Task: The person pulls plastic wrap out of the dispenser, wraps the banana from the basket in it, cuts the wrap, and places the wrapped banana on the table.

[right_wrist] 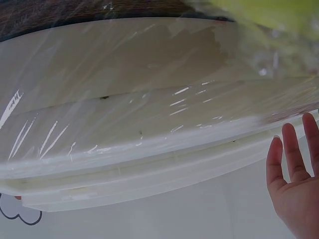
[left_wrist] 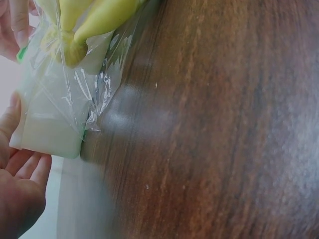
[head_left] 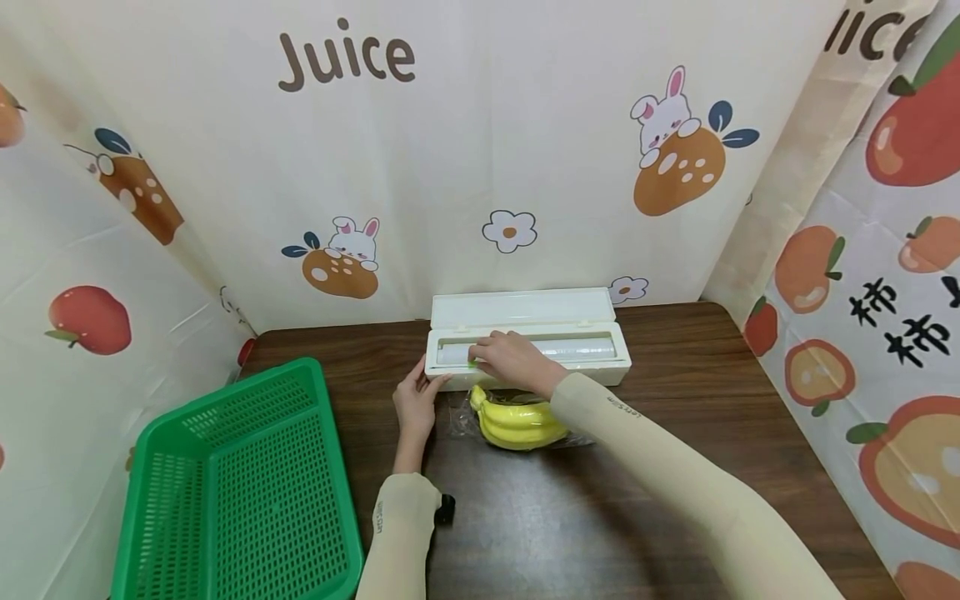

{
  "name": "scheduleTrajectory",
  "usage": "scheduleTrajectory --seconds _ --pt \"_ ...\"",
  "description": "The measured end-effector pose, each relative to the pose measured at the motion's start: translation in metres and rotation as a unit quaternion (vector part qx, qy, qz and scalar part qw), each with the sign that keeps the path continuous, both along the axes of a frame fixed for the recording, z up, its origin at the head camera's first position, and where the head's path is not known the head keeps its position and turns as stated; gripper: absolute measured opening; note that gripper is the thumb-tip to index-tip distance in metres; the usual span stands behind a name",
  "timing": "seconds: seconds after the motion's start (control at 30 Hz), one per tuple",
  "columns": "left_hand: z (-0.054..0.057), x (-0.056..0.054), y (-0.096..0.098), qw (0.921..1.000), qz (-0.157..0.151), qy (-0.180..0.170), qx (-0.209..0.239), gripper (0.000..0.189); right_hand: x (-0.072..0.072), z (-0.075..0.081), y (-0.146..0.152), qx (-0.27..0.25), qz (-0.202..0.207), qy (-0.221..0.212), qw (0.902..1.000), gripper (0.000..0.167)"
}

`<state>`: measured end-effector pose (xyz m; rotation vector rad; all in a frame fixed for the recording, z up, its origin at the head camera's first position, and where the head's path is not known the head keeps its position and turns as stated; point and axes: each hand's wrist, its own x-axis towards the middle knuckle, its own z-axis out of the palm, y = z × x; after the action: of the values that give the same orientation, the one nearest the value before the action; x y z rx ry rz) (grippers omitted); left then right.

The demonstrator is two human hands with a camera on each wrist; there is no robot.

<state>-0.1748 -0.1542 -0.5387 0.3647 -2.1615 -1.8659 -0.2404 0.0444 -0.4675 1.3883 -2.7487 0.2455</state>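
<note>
A white cling film dispenser (head_left: pixel 528 375) stands at the back of the table with its lid (head_left: pixel 521 308) raised. Inside lies a roll of film (head_left: pixel 577 348). My left hand (head_left: pixel 416 407) grips the dispenser's left end, thumb on one side and fingertips at the other in the left wrist view. Over the box's front edge, my right hand (head_left: pixel 517 360) has its curled fingers at a small green slide cutter (head_left: pixel 472 362), pinching it. Just in front lies a bunch of yellow bananas (head_left: pixel 521 423) with clear film (left_wrist: pixel 107 94) around it. Film also stretches across the box's front in the right wrist view.
A green plastic basket (head_left: pixel 330 467) stands at the left of the brown wooden table (head_left: pixel 600 533). Printed curtains (head_left: pixel 465 150) hang behind the table and along both sides, close behind the raised lid.
</note>
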Motion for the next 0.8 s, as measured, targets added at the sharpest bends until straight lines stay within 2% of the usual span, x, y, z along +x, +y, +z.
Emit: scheduleTrajectory --seconds 0.37,0.63,0.8 --pt "0.0 0.001 -0.001 1.0 0.003 0.002 -0.003 0.059 0.002 0.001 0.0 0.002 -0.004 -0.011 0.9999 0.014" --pt "0.001 0.001 0.001 0.9996 -0.003 0.004 0.029 0.06 0.002 0.0 0.004 -0.007 -0.001 -0.01 0.9999 0.013" --pt "0.001 0.001 0.001 0.9999 0.005 0.004 0.014 0.059 0.004 0.002 0.011 -0.01 -0.014 -0.014 0.9998 0.012"
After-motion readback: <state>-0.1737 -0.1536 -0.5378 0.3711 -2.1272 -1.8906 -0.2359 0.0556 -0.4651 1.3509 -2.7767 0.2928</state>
